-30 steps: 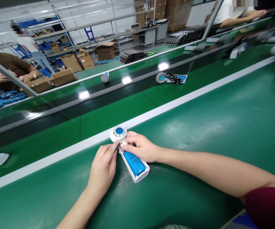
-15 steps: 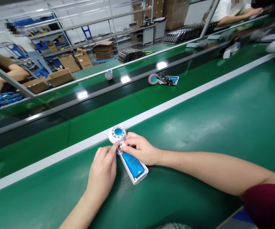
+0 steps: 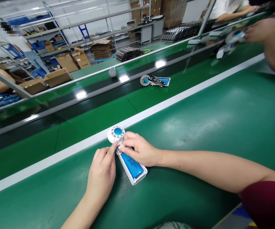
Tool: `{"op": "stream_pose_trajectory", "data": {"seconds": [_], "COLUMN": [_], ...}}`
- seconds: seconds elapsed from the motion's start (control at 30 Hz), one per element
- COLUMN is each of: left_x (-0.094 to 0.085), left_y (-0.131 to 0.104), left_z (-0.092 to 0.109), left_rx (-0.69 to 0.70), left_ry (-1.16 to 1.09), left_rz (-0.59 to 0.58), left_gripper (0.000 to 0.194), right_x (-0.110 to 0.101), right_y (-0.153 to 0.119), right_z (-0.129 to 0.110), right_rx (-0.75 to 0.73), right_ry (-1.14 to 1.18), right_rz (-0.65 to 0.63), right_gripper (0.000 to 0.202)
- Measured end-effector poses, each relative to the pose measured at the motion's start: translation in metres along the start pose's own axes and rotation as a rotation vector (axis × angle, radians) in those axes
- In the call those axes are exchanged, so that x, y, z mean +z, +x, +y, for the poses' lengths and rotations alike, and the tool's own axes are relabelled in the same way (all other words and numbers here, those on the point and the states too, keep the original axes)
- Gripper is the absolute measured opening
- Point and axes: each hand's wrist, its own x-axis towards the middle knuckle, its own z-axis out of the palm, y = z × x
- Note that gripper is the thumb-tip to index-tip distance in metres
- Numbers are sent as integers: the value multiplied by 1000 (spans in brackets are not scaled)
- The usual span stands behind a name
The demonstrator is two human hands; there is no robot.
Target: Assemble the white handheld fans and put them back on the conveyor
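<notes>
A white handheld fan [image 3: 127,180] lies on the green worktop with its handle open, its round head toward the conveyor. A blue battery [image 3: 133,166] fills the handle. At the neck, my left hand [image 3: 103,168] is closed, index finger and thumb pressed against the fan. My right hand [image 3: 141,149] pinches a small pale piece [image 3: 121,145] at the same spot, with a bit of red beside it. Fingers hide most of the neck, so I cannot tell what the piece is.
Beyond the white rail [image 3: 151,107], another opened fan [image 3: 155,81] with a circuit board rides the green belt. A grey round part [image 3: 112,72] stands on the far strip. At right, a co-worker's hand [image 3: 255,31] is at a fan. Cartons [image 3: 57,78] stand far left.
The opened fan on the belt has moved left. A co-worker's hand has reached in at upper right and is at a fan there. My hands have barely moved.
</notes>
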Motion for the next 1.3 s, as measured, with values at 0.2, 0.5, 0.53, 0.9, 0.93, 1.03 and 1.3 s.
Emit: {"op": "stream_pose_trajectory", "data": {"seconds": [0.2, 0.5, 0.53, 0.9, 0.93, 1.03, 1.3], "left_x": [-1, 5, 6, 7, 11, 22, 28], "left_y": [0, -6, -6, -6, -4, 12, 41], "left_z": [0, 9, 9, 23, 20, -7, -89], "left_rx": [7, 101, 110, 303, 376, 376, -238], "left_ry": [17, 137, 151, 218, 238, 350, 384], "left_rz": [-16, -19, -16, 3, -49, -149, 69], "left_gripper": [50, 59, 60, 55, 50, 41, 47], "right_x": [1, 3, 3, -11, -18, -54, -147], "right_y": [0, -3, -3, 21, 28, 51, 102], "right_z": [2, -3, -3, 18, 24, 54, 138], "right_rx": [-5, -20, -19, 3, 30, 192, 623], "right_ry": [-30, 57, 42, -108, -161, -392, -525], "right_rz": [-8, 33, 31, -156, -143, 46, 346], "right_gripper": [19, 25, 25, 12, 18, 36, 50]}}
